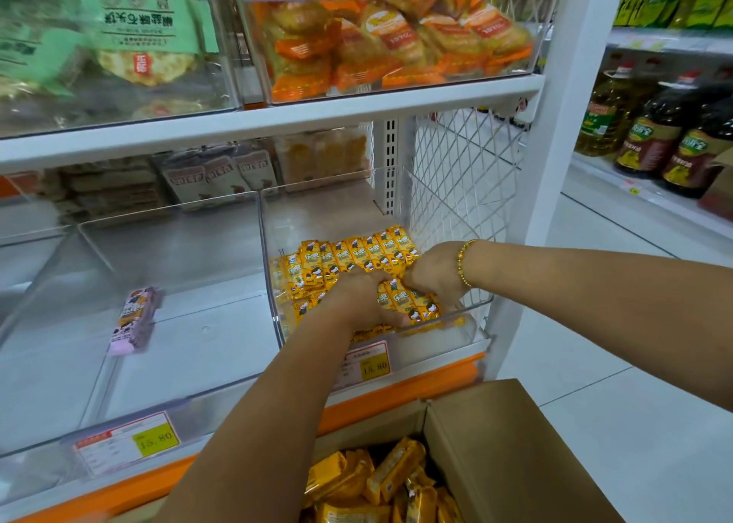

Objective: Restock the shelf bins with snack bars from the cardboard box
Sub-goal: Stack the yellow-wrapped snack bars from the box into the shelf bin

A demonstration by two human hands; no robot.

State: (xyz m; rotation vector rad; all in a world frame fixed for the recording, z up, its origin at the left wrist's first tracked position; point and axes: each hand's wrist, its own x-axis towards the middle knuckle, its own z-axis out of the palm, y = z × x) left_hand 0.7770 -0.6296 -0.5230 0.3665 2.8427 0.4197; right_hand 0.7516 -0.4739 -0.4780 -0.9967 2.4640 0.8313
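On a big white shelf (277, 119) sits a clear bin (317, 213), low down on the right side. Just below this bin, near the person, stands a brown cardboard box (515, 463). Its top is open and yellow snack bars (396, 471) lie piled inside. Left of the bin, just beside it, is a second clear bin (178, 244). Above the bin, one shelf up, are orange packs (396, 46). Far to the right of the bin stand oil bottles (654, 141) on another shelf.

Inside the bin, more yellow bars (357, 252) lie in a neat row across the middle. Both hands reach into the bin at its front. The left hand (357, 296) and the right hand (436, 272) are close together, and their fingers curl round one bunch (412, 304) of yellow bars between them.

One purple bar (135, 320) lies flat in the bin to the left. On the front of the clear bin, below the hands, hangs a price tag (373, 363). A gold bead bracelet (462, 262) is on the right wrist.
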